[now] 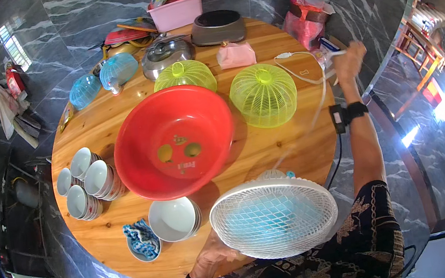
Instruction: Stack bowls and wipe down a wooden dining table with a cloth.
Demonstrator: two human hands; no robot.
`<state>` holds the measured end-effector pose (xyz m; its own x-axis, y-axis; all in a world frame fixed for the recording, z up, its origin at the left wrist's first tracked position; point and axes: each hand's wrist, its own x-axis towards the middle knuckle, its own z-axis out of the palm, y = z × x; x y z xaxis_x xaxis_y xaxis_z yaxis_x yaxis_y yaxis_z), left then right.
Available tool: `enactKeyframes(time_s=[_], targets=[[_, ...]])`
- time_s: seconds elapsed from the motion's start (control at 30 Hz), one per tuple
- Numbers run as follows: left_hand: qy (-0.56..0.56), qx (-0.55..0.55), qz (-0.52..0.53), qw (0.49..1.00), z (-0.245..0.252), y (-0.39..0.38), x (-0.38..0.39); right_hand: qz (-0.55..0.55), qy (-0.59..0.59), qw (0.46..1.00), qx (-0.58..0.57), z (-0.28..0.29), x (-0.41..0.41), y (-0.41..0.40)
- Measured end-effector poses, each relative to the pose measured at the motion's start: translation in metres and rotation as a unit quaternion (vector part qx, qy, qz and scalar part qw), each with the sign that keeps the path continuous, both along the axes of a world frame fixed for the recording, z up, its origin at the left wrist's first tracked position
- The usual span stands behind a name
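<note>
A white electric fan (274,219) with blue blades stands at the near edge of the round wooden table (109,242). My left hand (215,253) is at the fan's left side, partly hidden by its guard, so its grip does not show. At the table's right edge, my right hand (349,60) is closed on a white cord (319,102), which trails over the wood towards the fan. A large red plastic basin (174,141) lies left of centre. Beside it sits a yellow-green mesh cover (263,95), nearest to the cord.
Stacked bowls (98,178) stand at the left, larger bowls (174,219) near the front, and a small bowl with a blue crocheted cloth (142,238) beside them. A lidded steel pan (167,57), an induction cooker (217,27) and a pink packet (236,55) occupy the back.
</note>
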<state>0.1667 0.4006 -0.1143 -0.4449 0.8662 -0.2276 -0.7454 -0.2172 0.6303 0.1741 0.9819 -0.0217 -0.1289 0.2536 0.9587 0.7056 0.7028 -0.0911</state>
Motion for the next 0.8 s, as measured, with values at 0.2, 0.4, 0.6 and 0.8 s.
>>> enactKeyframes(time_s=[0.2, 0.4, 0.6, 0.8], targets=[[-0.028, 0.052, -0.043, 0.997, -0.001, 0.022, 0.000, 0.024, -0.336, 0.883, -0.326, -0.099, 0.099, 0.017], [0.037, 0.026, -0.023, 0.999, -0.010, 0.030, 0.000, 0.161, -0.261, 0.878, -0.366, -0.085, 0.062, -0.105], [0.034, -0.006, -0.006, 0.999, -0.004, 0.033, 0.003, 0.334, -0.268, 0.886, -0.176, -0.071, 0.047, -0.145], [0.034, 0.002, 0.003, 0.999, -0.011, 0.037, 0.002, 0.390, -0.234, 0.612, -0.647, -0.081, 0.031, -0.157]])
